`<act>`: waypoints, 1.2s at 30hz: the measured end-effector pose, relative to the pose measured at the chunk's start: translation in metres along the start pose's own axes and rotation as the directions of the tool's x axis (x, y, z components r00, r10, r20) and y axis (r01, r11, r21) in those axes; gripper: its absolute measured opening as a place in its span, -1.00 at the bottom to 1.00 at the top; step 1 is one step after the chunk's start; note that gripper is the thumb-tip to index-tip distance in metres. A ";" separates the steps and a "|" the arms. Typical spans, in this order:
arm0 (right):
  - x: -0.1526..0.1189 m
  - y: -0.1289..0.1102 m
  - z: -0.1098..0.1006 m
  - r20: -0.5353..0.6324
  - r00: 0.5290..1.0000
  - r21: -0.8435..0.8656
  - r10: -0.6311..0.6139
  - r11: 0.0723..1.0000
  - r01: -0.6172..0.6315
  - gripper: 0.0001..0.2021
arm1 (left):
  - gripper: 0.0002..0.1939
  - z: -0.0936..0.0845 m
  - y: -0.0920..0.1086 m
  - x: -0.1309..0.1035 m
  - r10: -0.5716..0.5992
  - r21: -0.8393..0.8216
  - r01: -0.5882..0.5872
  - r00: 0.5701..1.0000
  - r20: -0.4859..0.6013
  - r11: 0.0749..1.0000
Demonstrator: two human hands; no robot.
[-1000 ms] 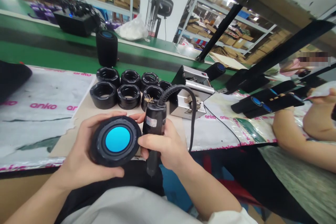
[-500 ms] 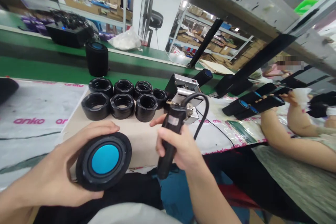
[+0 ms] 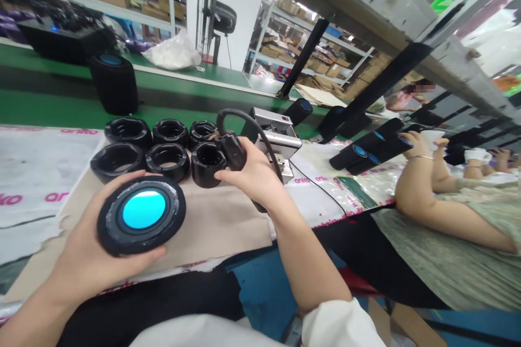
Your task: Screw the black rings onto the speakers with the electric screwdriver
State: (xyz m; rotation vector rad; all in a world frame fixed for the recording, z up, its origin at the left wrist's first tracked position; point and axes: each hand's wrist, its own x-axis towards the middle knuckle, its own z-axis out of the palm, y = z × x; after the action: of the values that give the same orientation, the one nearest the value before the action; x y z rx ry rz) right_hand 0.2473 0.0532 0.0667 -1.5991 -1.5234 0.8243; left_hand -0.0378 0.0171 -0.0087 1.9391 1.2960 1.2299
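My left hand (image 3: 79,246) is closed around a round black speaker (image 3: 122,244), its end tilted towards me. A shiny blue disc (image 3: 144,210) fills the middle of that end, and whitish marks show on the black rim around it. In my right hand (image 3: 258,176) is a black corded electric screwdriver (image 3: 233,153), its thick cable looping up and over the hand. The fingers wrap around its body and partly hide it. Just beyond both hands stand several black plastic rings (image 3: 167,162) in two rows.
A metal box-shaped machine (image 3: 274,130) stands behind my right hand. A black speaker (image 3: 114,84) stands upright on the green belt (image 3: 179,89). To the right, a co-worker's arm (image 3: 439,211) reaches over the table beside several dark speakers (image 3: 345,157). Cardboard (image 3: 228,219) lies beneath the rings.
My right hand has raised the screwdriver up and left, beside the rings. The speaker in my left hand has shifted a little left and up. The view has turned slightly right.
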 end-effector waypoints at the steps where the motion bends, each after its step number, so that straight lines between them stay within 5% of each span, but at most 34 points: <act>1: 0.003 0.000 0.001 0.014 1.000 0.005 -0.002 1.000 0.002 -0.33 | 0.00 0.001 -0.002 0.000 0.013 -0.012 -0.013 1.000 0.004 1.000; 16: -0.001 -0.004 -0.028 0.024 0.997 0.168 0.073 0.983 -0.076 -0.27 | 0.02 0.002 -0.007 -0.001 0.000 -0.025 0.000 1.000 0.023 1.000; 25: 0.020 -0.005 -0.002 0.275 0.961 -0.023 0.001 1.000 0.005 -0.08 | 0.01 0.003 -0.008 -0.002 0.043 -0.037 -0.043 0.999 -0.001 0.998; 32: 0.030 -0.004 0.005 0.208 0.977 -0.056 0.054 0.998 -0.043 -0.17 | -0.01 0.008 -0.003 -0.005 0.047 -0.184 -0.041 0.999 0.027 0.982; 36: 0.008 -0.018 0.000 0.084 0.996 0.005 0.022 1.000 -0.022 -0.19 | 0.03 0.010 -0.002 -0.004 0.093 -0.190 -0.095 0.995 -0.019 0.977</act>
State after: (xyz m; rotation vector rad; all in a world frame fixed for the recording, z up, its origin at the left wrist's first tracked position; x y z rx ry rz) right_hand 0.2388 0.0612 0.0825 -1.5972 -1.5627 0.9172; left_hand -0.0302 0.0153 -0.0159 1.8761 1.0590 1.3594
